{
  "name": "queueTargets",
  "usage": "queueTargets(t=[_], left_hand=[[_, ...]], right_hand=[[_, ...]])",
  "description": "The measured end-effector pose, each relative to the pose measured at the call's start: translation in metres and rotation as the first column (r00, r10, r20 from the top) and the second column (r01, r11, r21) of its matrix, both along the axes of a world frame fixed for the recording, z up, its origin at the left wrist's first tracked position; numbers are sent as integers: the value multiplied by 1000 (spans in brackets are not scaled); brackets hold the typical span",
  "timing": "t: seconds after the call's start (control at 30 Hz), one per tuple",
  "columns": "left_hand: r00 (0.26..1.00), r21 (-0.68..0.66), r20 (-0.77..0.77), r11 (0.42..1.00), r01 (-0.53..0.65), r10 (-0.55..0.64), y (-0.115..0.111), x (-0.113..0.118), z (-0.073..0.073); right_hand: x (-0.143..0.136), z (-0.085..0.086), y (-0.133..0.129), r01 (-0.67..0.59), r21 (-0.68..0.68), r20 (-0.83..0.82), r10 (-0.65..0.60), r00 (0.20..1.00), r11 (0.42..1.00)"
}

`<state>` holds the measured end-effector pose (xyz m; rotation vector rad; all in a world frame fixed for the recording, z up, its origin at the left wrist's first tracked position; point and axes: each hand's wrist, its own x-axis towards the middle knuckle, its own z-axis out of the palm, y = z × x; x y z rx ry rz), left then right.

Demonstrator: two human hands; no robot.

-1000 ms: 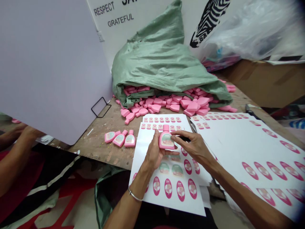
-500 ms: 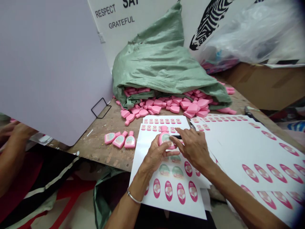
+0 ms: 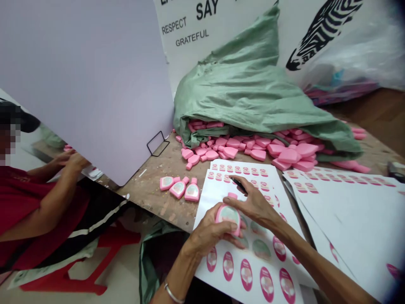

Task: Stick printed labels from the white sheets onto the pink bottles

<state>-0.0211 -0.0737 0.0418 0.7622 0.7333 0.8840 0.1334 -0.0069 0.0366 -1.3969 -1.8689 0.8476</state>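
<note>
My left hand (image 3: 210, 230) holds a pink bottle (image 3: 228, 217) that bears a pale green label, above a white sticker sheet (image 3: 218, 264). My right hand (image 3: 253, 198) has its thumb on the bottle near the neck and grips a dark, thin tool (image 3: 239, 185) whose kind I cannot make out. Rows of oval pink stickers and pale green ones are on the sheet. Left of it, a labelled pink bottle (image 3: 192, 191) lies beside two others on the wooden table (image 3: 152, 198).
A green sack (image 3: 247, 93) spills many pink bottles (image 3: 289, 155) at the back. More sticker sheets (image 3: 341, 211) lie to the right. A large pale panel (image 3: 95, 76) stands at the left, with a seated person in red (image 3: 47, 202) beyond it.
The view has turned left, showing more of the other person. My right thumb has moved up toward the bottle's neck, and the dark tool now points up and away from the label.
</note>
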Motion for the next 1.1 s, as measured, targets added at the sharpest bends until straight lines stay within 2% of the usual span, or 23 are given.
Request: queueTargets(t=[0.07,0.1,0.13,0.17,0.2,0.27,0.3,0.37,0.5,0.63,0.73,0.8,0.9,1.0,1.1], left_hand=[[989,-2,-108,995,-97,96,-6,-25,-3],[959,23,-216,983,-184,184,-8,-39,-6],[892,80,-353,959,-272,282,-8,-54,-9],[782,163,-496,925,-344,378,-8,-69,-13],[640,266,-617,886,-379,459,-7,-83,-17],[370,432,-753,833,-345,544,-2,-107,-28],[276,474,-785,824,-311,555,2,-116,-33],[168,497,-818,823,-275,550,10,-128,-42],[64,561,-805,793,-239,589,23,-134,-50],[-25,639,-761,744,-196,648,29,-137,-53],[-70,682,-725,699,-216,685,28,-143,-53],[-113,723,-683,647,-242,722,24,-146,-51],[-162,764,-636,588,-265,754,17,-146,-46],[-162,762,-640,595,-255,751,10,-140,-46],[-168,756,-651,613,-232,740,6,-134,-50]], right_hand=[[-6,-4,14,-65,27,34,65,997,998],[-10,-6,23,-105,56,65,102,993,993],[-15,-7,33,-151,106,119,138,983,983],[-23,-8,44,-200,170,189,167,968,965],[-34,-9,56,-252,235,267,187,945,939],[-60,-9,80,-348,329,400,204,894,878],[-74,-9,92,-384,347,436,215,874,855],[-103,-11,114,-430,355,472,238,849,830],[-139,-17,143,-465,353,495,260,829,812],[-140,-15,147,-429,365,438,254,862,826],[-115,1,135,-317,406,337,182,924,857],[-90,15,120,-166,410,177,100,979,897],[-48,25,96,23,276,-28,-16,999,961],[-18,15,79,35,89,-44,-32,999,995],[-7,-4,73,7,-30,26,-6,1000,1000]])
